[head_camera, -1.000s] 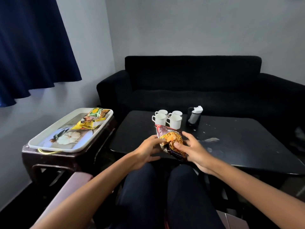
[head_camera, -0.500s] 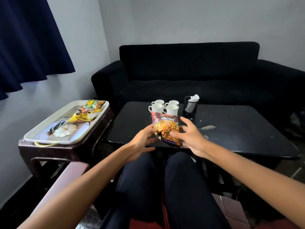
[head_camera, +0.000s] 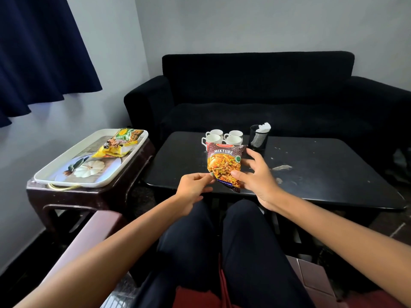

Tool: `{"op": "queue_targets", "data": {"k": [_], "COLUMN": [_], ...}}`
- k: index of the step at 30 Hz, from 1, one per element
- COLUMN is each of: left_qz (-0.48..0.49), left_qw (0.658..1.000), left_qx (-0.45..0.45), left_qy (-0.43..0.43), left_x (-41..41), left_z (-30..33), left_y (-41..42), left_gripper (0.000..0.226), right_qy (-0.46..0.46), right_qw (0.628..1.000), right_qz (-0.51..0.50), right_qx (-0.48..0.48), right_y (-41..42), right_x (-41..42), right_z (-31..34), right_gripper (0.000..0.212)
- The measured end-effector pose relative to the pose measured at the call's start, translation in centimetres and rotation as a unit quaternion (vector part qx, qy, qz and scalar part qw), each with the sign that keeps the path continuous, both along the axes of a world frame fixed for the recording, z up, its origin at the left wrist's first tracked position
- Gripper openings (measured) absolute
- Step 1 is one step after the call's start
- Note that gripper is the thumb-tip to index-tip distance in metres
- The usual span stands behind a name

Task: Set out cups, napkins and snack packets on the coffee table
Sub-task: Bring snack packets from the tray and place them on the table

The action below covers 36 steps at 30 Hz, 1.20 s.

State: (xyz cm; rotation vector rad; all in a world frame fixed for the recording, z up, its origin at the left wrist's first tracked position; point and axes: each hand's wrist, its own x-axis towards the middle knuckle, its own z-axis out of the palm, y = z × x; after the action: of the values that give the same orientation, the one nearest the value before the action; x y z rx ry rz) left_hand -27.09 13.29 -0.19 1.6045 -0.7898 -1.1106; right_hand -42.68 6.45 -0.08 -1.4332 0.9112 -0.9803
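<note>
Both hands meet over the near edge of the black bench [head_camera: 311,170] on one snack packet: the right hand [head_camera: 258,176] is clamped on the "MIXTURE" packet [head_camera: 224,166], thumb on its front and fingers behind its right side, while the left hand [head_camera: 192,187] pinches the packet's lower left corner between thumb and fingertips. The packet stands nearly upright, tilted a little, its lower end at the near edge of the bench.

Just beyond the packet, four white cups [head_camera: 223,137] sit in a tight two-by-two cluster, handles to the left; the packet hides part of the near pair. Right of the cups stands one black mesh holder [head_camera: 258,137] with white napkins [head_camera: 264,127] poking out of its top. The right half of the bench is open, marked only with pale specks and one smear, and the near left part is bare too.

To the left, apart from the bench, a dark side stool [head_camera: 89,196] carries a white tray [head_camera: 55,172] with a printed picture; at its far end lie two more snack packets, a yellow packet [head_camera: 113,150] and a green packet [head_camera: 127,134], overlapping.

A black sofa [head_camera: 255,96] fills the far side against a grey wall [head_camera: 244,23], with a dark blue curtain [head_camera: 37,52] at upper left. The person's dark-trousered legs [head_camera: 222,252] reach toward the bench's near edge.
</note>
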Motion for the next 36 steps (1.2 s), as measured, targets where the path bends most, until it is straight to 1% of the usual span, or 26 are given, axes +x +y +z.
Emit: {"op": "queue_targets", "data": {"k": [6,9,13,16,21,24,28,32,36], "left_qz": [0.035,0.045,0.054,0.059,0.067,0.062,0.054,0.035,0.011], "left_qw": [0.991,0.987,0.985,0.986,0.988,0.988,0.989,0.995,0.999], "left_qx": [-0.001,0.005,0.011,-0.001,-0.011,-0.003,-0.006,-0.019,-0.04], "left_qy": [0.126,0.155,0.162,0.154,0.141,0.142,0.135,0.094,0.011], "left_x": [-0.2,-0.2,-0.1,-0.1,-0.3,-0.1,-0.2,-0.2,-0.2], "left_z": [0.2,0.2,0.2,0.0,-0.3,0.0,0.0,-0.3,-0.5], "left_y": [-0.1,-0.2,-0.3,-0.3,-0.3,-0.3,-0.5,-0.7,-1.0], "left_gripper": [0.012,0.01,0.009,0.012,0.011,0.011,0.016,0.02,0.03], "right_qy": [0.006,0.007,0.021,0.024,0.031,0.03,0.027,0.022,0.005], "right_qw": [0.998,0.998,0.997,0.997,0.997,0.997,0.997,0.998,0.999], "right_qz": [-0.002,0.004,0.013,0.016,0.021,0.024,0.025,0.024,0.022], "right_qx": [-0.057,-0.066,-0.071,-0.069,-0.071,-0.069,-0.066,-0.055,-0.027], "right_y": [0.3,0.4,0.7,0.6,0.6,0.6,0.6,0.7,0.5], "right_x": [0.1,0.1,0.4,0.4,0.5,0.5,0.5,0.4,0.5], "right_z": [0.2,-0.1,-0.6,-0.8,-1.1,-1.2,-1.2,-1.3,-1.2], "right_gripper": [0.077,0.079,0.081,0.083,0.089,0.089,0.089,0.088,0.087]}}
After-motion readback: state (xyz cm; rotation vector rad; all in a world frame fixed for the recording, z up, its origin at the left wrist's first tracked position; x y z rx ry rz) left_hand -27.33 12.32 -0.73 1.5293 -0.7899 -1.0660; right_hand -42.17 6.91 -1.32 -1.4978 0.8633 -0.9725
